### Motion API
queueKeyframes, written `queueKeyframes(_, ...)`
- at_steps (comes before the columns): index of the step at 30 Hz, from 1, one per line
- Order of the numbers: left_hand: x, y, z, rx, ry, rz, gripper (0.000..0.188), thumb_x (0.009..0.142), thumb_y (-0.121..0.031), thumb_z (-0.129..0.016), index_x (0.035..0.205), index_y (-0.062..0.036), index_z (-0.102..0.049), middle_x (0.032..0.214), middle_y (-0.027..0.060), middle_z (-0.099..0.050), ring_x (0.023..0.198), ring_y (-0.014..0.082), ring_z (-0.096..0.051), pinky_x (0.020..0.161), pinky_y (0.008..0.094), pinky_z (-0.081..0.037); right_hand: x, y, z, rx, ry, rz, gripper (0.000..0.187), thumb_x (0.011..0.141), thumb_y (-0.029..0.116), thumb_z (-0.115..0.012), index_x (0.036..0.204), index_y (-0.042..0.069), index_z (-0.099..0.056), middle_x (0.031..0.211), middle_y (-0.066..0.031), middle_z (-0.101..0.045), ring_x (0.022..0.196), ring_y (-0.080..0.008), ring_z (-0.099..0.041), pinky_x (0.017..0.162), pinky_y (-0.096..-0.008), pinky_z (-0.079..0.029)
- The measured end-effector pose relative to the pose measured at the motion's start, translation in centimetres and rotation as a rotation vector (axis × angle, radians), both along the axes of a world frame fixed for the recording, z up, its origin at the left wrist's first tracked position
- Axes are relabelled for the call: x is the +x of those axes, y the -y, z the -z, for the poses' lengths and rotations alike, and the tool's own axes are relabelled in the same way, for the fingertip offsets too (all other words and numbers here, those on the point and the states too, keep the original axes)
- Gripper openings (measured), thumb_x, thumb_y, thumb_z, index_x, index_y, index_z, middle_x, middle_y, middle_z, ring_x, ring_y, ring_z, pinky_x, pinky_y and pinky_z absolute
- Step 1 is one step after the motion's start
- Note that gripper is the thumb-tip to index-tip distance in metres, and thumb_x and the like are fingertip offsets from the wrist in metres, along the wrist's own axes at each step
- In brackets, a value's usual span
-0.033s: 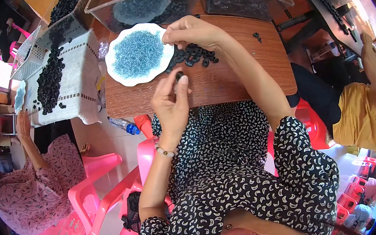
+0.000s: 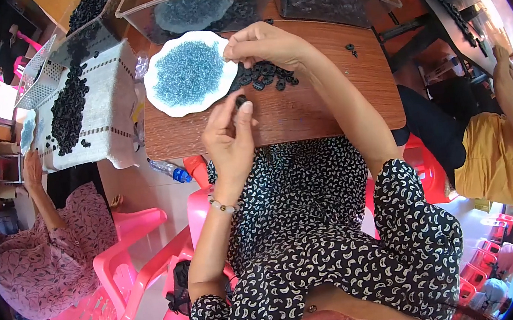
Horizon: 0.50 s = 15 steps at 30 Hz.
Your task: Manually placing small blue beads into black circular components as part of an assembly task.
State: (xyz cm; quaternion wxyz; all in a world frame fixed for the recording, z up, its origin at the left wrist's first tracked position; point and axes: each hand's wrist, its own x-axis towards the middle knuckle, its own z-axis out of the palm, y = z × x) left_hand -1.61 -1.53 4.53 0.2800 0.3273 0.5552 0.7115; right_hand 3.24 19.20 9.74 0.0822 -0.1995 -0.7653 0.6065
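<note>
My left hand (image 2: 230, 131) is raised over the near part of the brown table (image 2: 326, 109). Its thumb and fingers pinch a small round black part (image 2: 240, 101). Beyond it, my right hand (image 2: 263, 48) hovers at the right rim of a white scalloped plate (image 2: 160, 101), its thumb and forefinger pressed together. What those fingertips hold, if anything, is too small to make out. Tiny blue, translucent bead-like pieces (image 2: 188, 73) are heaped on the plate. Several black ring-shaped parts (image 2: 266, 76) lie beneath and beside my right hand.
Clear plastic bins (image 2: 203, 12) of black parts line the table's far edge. Two loose black bits (image 2: 350, 48) lie at the right. On the left stands a cloth-covered table (image 2: 109, 94) with more black parts. Co-workers sit on both sides; pink chairs (image 2: 138, 285) stand at left.
My left hand has shifted slightly left with the black part still pinched. My right hand has barely moved at the plate's rim.
</note>
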Motion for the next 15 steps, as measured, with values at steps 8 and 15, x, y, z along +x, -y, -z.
queueKeyframes(8,-1.0,1.2,-0.4,0.016,-0.164,0.009,0.027,0.095,-0.004,-0.069,0.121,0.0018,-0.07,0.099,0.0069,-0.069,0.078,0.0098,-0.064,0.07,0.0232,-0.051,5.2,3.9,-1.9,-0.116,-0.024,-0.139,0.021,0.091,0.024,-0.064,0.09,0.005,-0.072,0.082,0.0033,-0.066,0.075,-0.0053,-0.055,0.069,-0.023,-0.044)
queueKeyframes(15,0.3,2.0,-1.1,-0.028,-0.489,0.019,0.029,0.09,-0.001,-0.072,0.119,-0.0015,-0.072,0.095,0.0111,-0.071,0.082,0.0163,-0.068,0.073,0.0273,-0.053,8.6,5.4,-2.4,-0.086,0.035,-0.155,0.025,0.089,0.024,-0.069,0.094,0.0,-0.074,0.09,-0.0023,-0.072,0.085,-0.0072,-0.062,0.077,-0.0266,-0.049)
